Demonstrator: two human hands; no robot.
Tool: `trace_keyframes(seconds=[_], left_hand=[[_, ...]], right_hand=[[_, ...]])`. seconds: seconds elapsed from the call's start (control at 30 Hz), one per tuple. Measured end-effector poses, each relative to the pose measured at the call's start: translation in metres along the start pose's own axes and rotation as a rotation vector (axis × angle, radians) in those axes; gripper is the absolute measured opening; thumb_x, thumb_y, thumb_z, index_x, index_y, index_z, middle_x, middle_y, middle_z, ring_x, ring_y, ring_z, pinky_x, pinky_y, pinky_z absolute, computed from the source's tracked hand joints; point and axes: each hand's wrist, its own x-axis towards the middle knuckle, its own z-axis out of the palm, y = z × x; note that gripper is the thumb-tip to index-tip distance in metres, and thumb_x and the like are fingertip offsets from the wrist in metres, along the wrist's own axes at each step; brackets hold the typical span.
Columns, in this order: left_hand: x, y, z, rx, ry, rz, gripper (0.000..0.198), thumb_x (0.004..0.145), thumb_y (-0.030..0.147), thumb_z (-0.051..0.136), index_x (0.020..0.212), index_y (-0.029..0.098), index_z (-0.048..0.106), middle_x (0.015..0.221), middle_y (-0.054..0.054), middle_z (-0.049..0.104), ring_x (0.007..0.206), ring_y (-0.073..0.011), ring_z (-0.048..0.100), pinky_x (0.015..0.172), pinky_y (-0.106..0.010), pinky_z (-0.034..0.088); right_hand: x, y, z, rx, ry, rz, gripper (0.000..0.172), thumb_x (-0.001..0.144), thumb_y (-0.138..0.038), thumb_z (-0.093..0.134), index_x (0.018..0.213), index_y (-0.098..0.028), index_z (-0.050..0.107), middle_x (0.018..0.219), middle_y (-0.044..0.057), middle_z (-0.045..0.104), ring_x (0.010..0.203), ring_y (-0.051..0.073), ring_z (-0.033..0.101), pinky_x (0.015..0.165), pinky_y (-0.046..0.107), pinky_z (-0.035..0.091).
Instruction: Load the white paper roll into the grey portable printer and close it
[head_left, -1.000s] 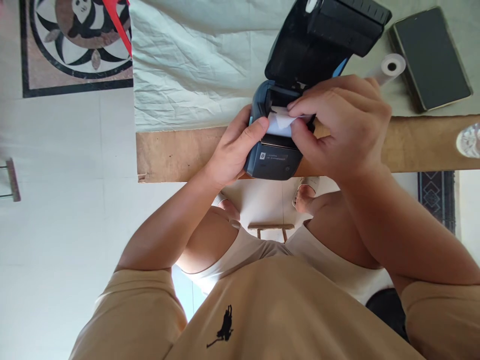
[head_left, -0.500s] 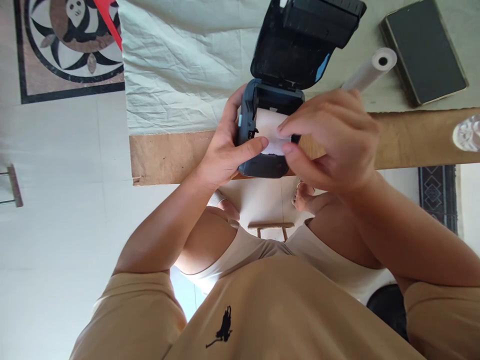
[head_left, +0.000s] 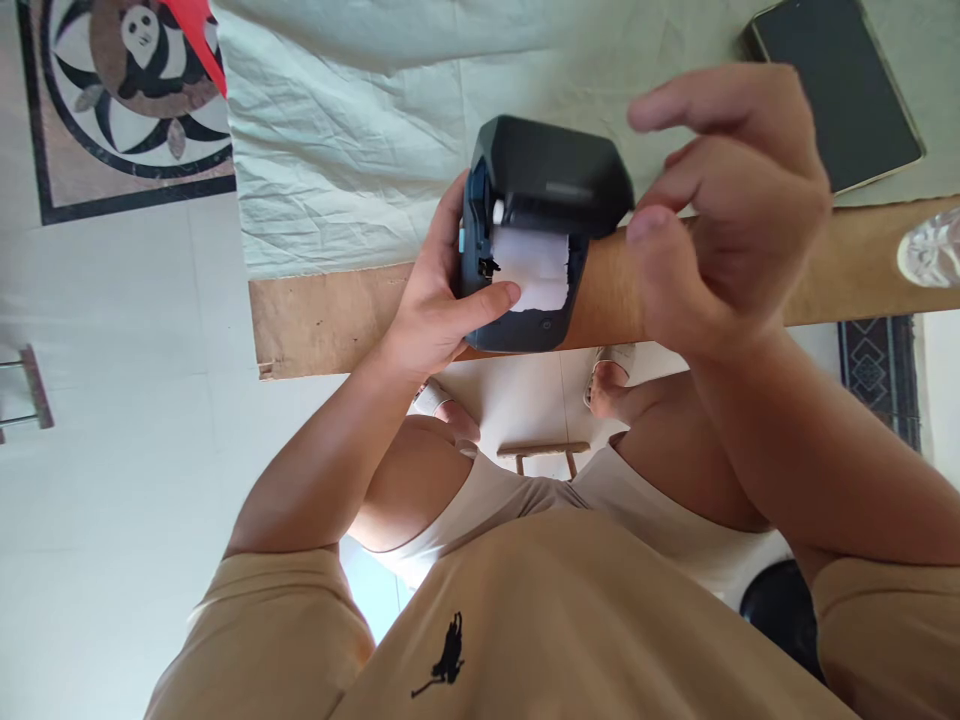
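Note:
A small black portable label printer [head_left: 517, 335] is held over the table's front edge. My left hand [head_left: 442, 290] wraps around its left side, and the thumb presses on the white paper [head_left: 536, 265] that comes out over the front. The printer's lid [head_left: 559, 170] is tipped forward over the body, partly lowered, with a gap where the paper passes. To the right of the lid is my right hand [head_left: 739, 200], apart from the printer, slightly blurred, fingers curved and separated with nothing between them.
On the pale green cloth [head_left: 337, 120] a dark flat device [head_left: 840, 90] lies at the back right. A clear glass object [head_left: 930, 250] stands at the right table edge. The bare wooden edge [head_left: 322, 310] runs along the front. A red object [head_left: 199, 40] shows at the upper left.
The printer's lid has swung from wide open down over the body. My right hand has let go of the paper and moved up and right, now hiding the white paper roll.

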Motion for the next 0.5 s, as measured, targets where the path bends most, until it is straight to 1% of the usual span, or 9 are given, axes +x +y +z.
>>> trace_keyframes(seconds=[0.07,0.13,0.2,0.27,0.33,0.37,0.43,0.5], left_hand=[[0.001,-0.002,-0.002,0.018,-0.014,0.003,0.104,0.053,0.049,0.088,0.144,0.033,0.041,0.137,-0.008,0.059,0.123,-0.0350,0.061,0.097,-0.047,0.056],[-0.001,0.001,-0.001,0.011,-0.015,0.008,0.101,0.057,0.050,0.087,0.145,0.032,0.040,0.135,-0.008,0.059,0.125,-0.0361,0.060,0.099,-0.049,0.056],[-0.003,0.004,0.000,-0.003,-0.014,0.004,0.099,0.058,0.049,0.088,0.144,0.032,0.041,0.133,-0.009,0.060,0.126,-0.0363,0.060,0.100,-0.049,0.056],[-0.004,0.006,0.001,-0.022,-0.006,0.004,0.098,0.057,0.046,0.089,0.143,0.033,0.043,0.131,-0.008,0.062,0.126,-0.0355,0.061,0.101,-0.048,0.056],[-0.004,0.006,0.002,-0.045,-0.001,0.004,0.097,0.055,0.044,0.091,0.140,0.034,0.046,0.130,-0.006,0.062,0.123,-0.0338,0.062,0.100,-0.047,0.057],[-0.004,0.007,0.002,-0.062,-0.001,0.010,0.095,0.055,0.045,0.091,0.139,0.035,0.047,0.128,-0.006,0.063,0.121,-0.0327,0.063,0.099,-0.046,0.057],[-0.005,0.009,0.005,-0.103,0.001,0.028,0.086,0.059,0.048,0.089,0.135,0.034,0.049,0.123,-0.004,0.064,0.116,-0.0302,0.066,0.093,-0.044,0.059],[-0.008,0.014,0.008,-0.127,0.017,0.020,0.069,0.070,0.051,0.083,0.129,0.031,0.053,0.114,-0.004,0.065,0.109,-0.0276,0.068,0.084,-0.040,0.059]], right_hand=[[-0.004,0.001,0.004,-0.028,-0.091,-0.028,0.023,0.087,-0.030,0.055,0.067,-0.021,0.054,0.112,0.008,0.071,0.094,0.020,0.067,0.076,0.039,0.053],[-0.007,0.001,0.006,-0.048,-0.188,-0.019,0.019,0.087,-0.029,0.056,0.070,-0.021,0.057,0.116,0.008,0.069,0.094,0.020,0.067,0.073,0.039,0.054],[-0.008,-0.001,0.006,-0.051,-0.248,0.020,0.018,0.089,-0.030,0.055,0.072,-0.022,0.057,0.120,0.009,0.066,0.097,0.021,0.067,0.073,0.040,0.055],[-0.006,-0.001,0.005,-0.045,-0.263,0.065,0.017,0.089,-0.032,0.056,0.075,-0.023,0.055,0.118,0.009,0.065,0.103,0.023,0.065,0.077,0.042,0.056],[-0.005,0.000,0.004,-0.015,-0.280,0.121,0.014,0.087,-0.038,0.061,0.088,-0.025,0.056,0.115,0.009,0.064,0.113,0.027,0.062,0.087,0.046,0.057],[-0.005,0.001,0.004,0.018,-0.298,0.164,0.022,0.086,-0.042,0.063,0.099,-0.027,0.056,0.117,0.009,0.063,0.117,0.028,0.061,0.092,0.048,0.056],[-0.007,0.004,0.006,0.130,-0.355,0.264,0.048,0.085,-0.052,0.064,0.123,-0.029,0.048,0.125,0.010,0.060,0.118,0.028,0.060,0.095,0.048,0.056],[-0.011,0.009,0.009,0.256,-0.430,0.353,0.067,0.085,-0.061,0.062,0.138,-0.029,0.037,0.130,0.009,0.057,0.113,0.026,0.062,0.098,0.047,0.055]])
